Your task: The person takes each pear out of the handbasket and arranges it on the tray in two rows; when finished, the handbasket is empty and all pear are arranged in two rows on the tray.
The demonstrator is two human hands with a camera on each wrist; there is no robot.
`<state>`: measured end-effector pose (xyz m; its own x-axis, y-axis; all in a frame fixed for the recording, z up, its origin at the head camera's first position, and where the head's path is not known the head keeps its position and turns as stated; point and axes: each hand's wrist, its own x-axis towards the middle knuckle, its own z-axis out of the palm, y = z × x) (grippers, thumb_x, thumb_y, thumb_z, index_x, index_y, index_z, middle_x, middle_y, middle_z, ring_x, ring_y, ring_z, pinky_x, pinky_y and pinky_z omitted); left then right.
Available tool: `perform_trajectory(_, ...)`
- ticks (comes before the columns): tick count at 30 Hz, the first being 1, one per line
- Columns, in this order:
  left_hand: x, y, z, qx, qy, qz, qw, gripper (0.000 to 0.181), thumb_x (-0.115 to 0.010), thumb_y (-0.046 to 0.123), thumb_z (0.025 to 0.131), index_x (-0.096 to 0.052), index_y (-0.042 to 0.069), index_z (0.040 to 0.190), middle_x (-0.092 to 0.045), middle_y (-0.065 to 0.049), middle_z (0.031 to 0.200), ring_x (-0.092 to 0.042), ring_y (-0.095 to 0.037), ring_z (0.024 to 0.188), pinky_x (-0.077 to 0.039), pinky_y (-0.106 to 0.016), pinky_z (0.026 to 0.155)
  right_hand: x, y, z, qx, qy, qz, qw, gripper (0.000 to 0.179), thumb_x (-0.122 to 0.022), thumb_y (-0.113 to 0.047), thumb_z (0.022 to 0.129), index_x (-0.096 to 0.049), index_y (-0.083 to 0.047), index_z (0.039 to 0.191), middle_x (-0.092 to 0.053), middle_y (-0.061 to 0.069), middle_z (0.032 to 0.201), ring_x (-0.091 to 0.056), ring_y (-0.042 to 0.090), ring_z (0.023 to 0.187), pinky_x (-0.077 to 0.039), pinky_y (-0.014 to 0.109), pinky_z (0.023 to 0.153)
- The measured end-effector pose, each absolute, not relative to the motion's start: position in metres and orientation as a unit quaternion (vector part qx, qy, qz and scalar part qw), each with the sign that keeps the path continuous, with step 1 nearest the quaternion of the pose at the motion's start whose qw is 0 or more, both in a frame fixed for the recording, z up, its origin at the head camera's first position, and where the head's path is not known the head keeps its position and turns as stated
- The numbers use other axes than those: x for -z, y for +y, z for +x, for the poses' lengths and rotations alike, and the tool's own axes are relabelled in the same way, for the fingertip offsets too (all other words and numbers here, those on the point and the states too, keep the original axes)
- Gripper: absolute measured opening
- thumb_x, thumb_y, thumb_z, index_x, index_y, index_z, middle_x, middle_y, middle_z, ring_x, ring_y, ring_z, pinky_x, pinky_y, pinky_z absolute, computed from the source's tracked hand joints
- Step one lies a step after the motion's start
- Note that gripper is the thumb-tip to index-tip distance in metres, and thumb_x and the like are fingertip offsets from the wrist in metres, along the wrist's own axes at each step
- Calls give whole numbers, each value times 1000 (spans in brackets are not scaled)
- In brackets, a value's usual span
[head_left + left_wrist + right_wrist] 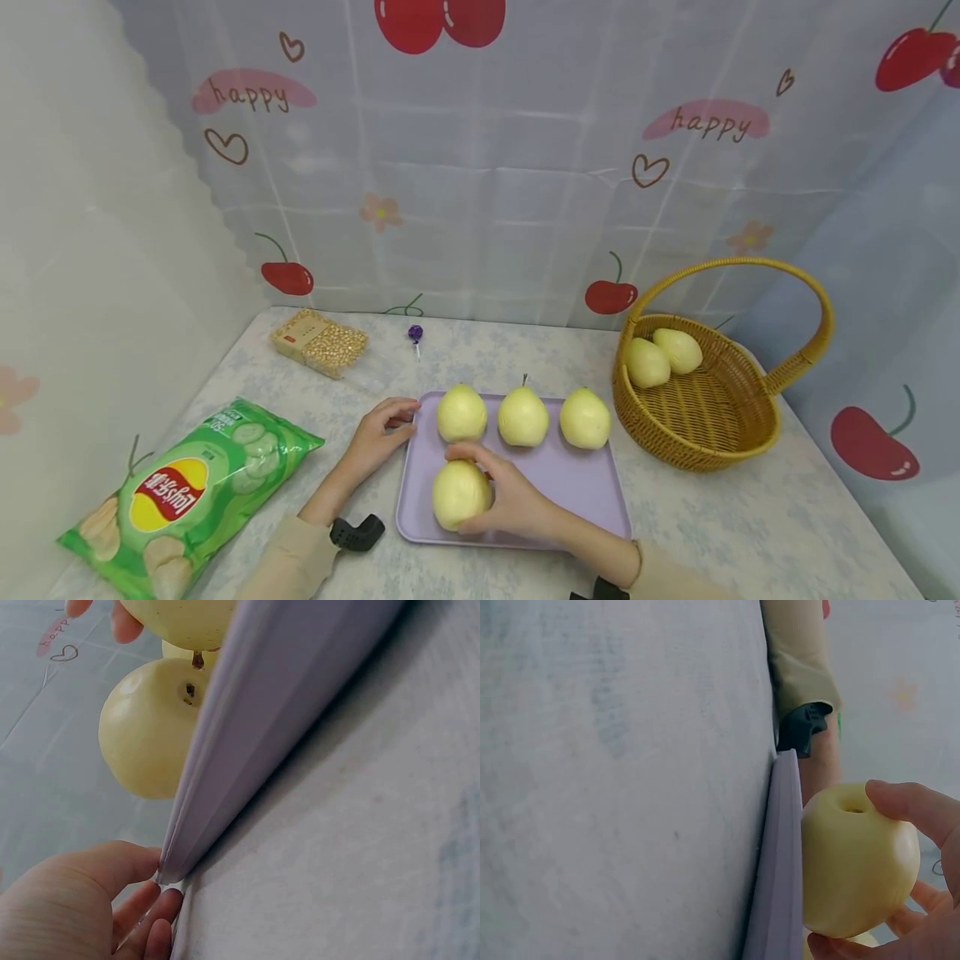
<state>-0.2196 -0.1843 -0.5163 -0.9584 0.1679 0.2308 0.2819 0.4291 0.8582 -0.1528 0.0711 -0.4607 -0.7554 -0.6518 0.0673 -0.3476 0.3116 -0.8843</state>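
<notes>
In the head view, a lilac tray [555,483] holds a row of three pale yellow pears, the left one [461,413], the middle one [522,417] and the right one [585,418]. My right hand [513,497] grips a fourth pear [461,495] over the tray's near left part, thumb and fingers around its sides. The right wrist view shows this pear [859,859] close against the tray's rim [780,862]. At the tray's far left corner rests my left hand [382,433], fingers relaxed. Its thumb [135,866] touches the rim in the left wrist view.
A wicker basket [750,425] with a tall handle stands right of the tray, two pears [660,358] inside. On the left lies a green chip bag [202,492]. Farther back are a bag of yellowish kernels [322,342] and a purple lollipop [416,334]. A printed curtain [480,208] hangs behind.
</notes>
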Motion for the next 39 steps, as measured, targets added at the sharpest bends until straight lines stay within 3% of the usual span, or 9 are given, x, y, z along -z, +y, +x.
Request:
perform_trajectory(6, 515, -183, -220, 519, -842, -135, 59, 32, -67, 8, 87, -65, 7, 120, -63, -7, 121, -62, -22, 101, -50, -24, 86, 465, 71, -152, 499, 791, -317, 157, 83, -84, -24, 69, -41, -22, 140, -46, -6, 143, -43, 12, 130, -37, 30, 100)
perform_trajectory(14, 513, -183, -219, 518, -843, -132, 55, 33, -67, 8, 87, -64, 7, 120, -63, -8, 122, -61, -22, 102, -50, -25, 86, 468, 72, -151, 519, 775, -320, 168, 86, -83, -26, 72, -37, -15, 144, -43, 3, 147, -42, 10, 130, -37, 31, 105)
perform_trajectory(23, 513, -183, -219, 519, -843, -131, 54, 32, -67, 9, 87, -65, 7, 119, -63, -8, 122, -62, -22, 101, -50, -25, 86, 471, 72, -151, 537, 758, -330, 166, 83, -81, -22, 75, -36, -10, 144, -42, 9, 146, -42, 18, 132, -38, 41, 105)
perform_trajectory(30, 515, -183, -218, 529, -837, -132, 50, 33, -66, 8, 88, -64, 7, 120, -62, -8, 123, -61, -23, 102, -49, -26, 87, 474, 74, -151, 532, 765, -332, 148, 83, -80, -23, 75, -36, -10, 144, -44, 9, 145, -43, 17, 131, -41, 35, 101)
perform_trajectory(36, 516, -182, -218, 541, -829, -131, 55, 34, -66, 7, 87, -63, 4, 121, -62, -12, 124, -60, -29, 104, -50, -34, 88, 474, 75, -153, 543, 750, -343, 158, 84, -78, -19, 78, -31, -7, 147, -42, 12, 147, -39, 18, 136, -38, 36, 107)
perform_trajectory(39, 515, -183, -217, 536, -833, -128, 52, 34, -66, 8, 88, -64, 5, 121, -62, -10, 124, -60, -27, 104, -49, -30, 88, 474, 75, -154, 543, 748, -347, 158, 84, -78, -19, 78, -31, -6, 147, -41, 12, 148, -39, 18, 136, -37, 35, 109)
